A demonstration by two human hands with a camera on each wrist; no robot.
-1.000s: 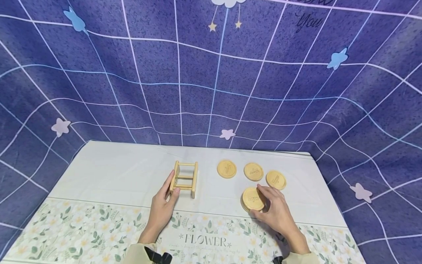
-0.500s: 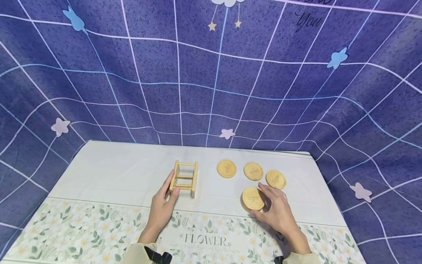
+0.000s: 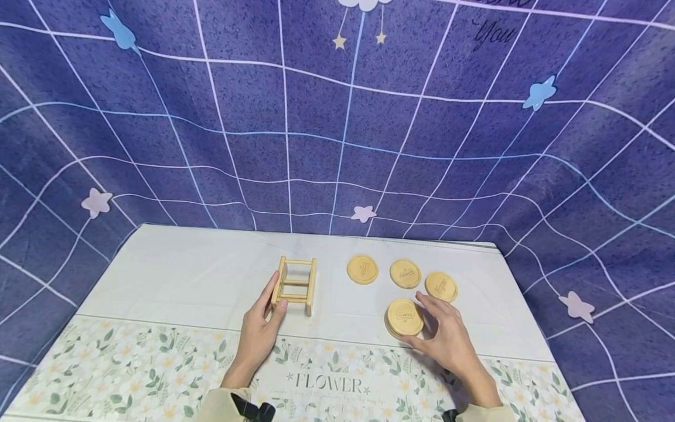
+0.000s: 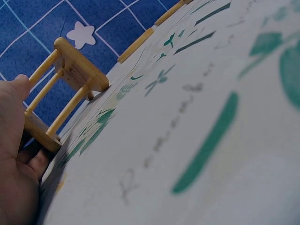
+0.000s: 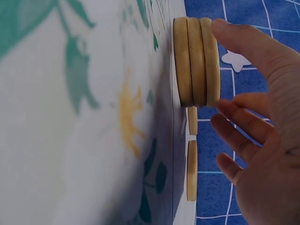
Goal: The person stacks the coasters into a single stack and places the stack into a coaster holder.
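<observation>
My left hand (image 3: pixel 260 331) grips the near left side of a small wooden coaster rack (image 3: pixel 311 287), which stands on the tabletop. In the left wrist view, the rack (image 4: pixel 77 68) shows two end boards joined by dowels, with the thumb and fingers about the nearer board. Three round wooden coasters are piled in a stack (image 3: pixel 405 317) at the right. Beside it is my right hand (image 3: pixel 448 343), thumb and forefinger spread about the stack's edge. The right wrist view shows their tips at the top coaster (image 5: pixel 212 63), the other fingers loosely bent.
Behind the stack lie three single coasters: one on the left (image 3: pixel 362 269), a middle one (image 3: pixel 405 274) and a right one (image 3: pixel 441 286). A white, flower-printed cloth (image 3: pixel 174 275) covers the table. A blue gridded curtain (image 3: pixel 316 117) hangs along the back and sides.
My right hand has eased slightly to the right, its forefinger drawing off the stack's edge. The stack, the rack and my left hand stay put.
</observation>
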